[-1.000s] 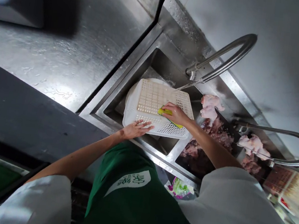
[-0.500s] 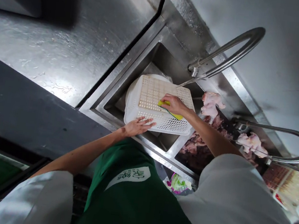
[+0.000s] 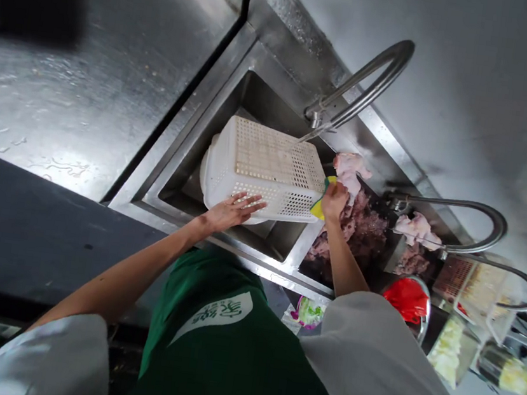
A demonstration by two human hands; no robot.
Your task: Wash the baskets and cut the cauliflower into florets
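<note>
As the white basket rests in the sink

Head view: the left hand lies flat, fingers spread, on the basket's near wall. The right hand is closed around a yellow sponge at the basket's right end.

Light's coming from overhead and it's pretty harsh, so the wet steel counter throws back streaky glare, and the white basket and the wall look a bit washed out. The top-left corner and the inside of the sink sit in heavy shadow. The middle is sharp enough and the yellow sponge reads clean, but the wide lens bends the straight lines, and stuff along the right edge, like the containers, goes soft and smeary.
</note>
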